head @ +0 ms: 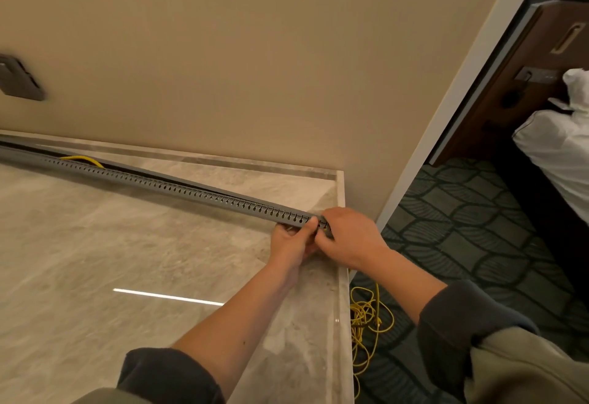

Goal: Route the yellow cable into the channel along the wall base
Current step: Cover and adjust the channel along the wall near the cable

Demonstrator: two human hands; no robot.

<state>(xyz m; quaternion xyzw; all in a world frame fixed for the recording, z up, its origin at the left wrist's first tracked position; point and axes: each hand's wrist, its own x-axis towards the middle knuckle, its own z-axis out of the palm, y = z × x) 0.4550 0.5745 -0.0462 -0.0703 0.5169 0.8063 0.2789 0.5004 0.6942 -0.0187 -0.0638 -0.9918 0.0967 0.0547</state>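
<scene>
Grey channel (178,189), long axis from far left to near right.

Broad open desk (127,260) surface lies in front of the channel (159,185), which runs diagonally from the wall (223,53) at left to the desk's right edge. Behind it, a wedge of desk widens rightward, bounded by a low rim (242,163). The left hand (291,241) and right hand (350,238) crowd the channel's right end. Coiled yellow cable (366,317) clutters the carpet (478,212) beside the desk.
</scene>
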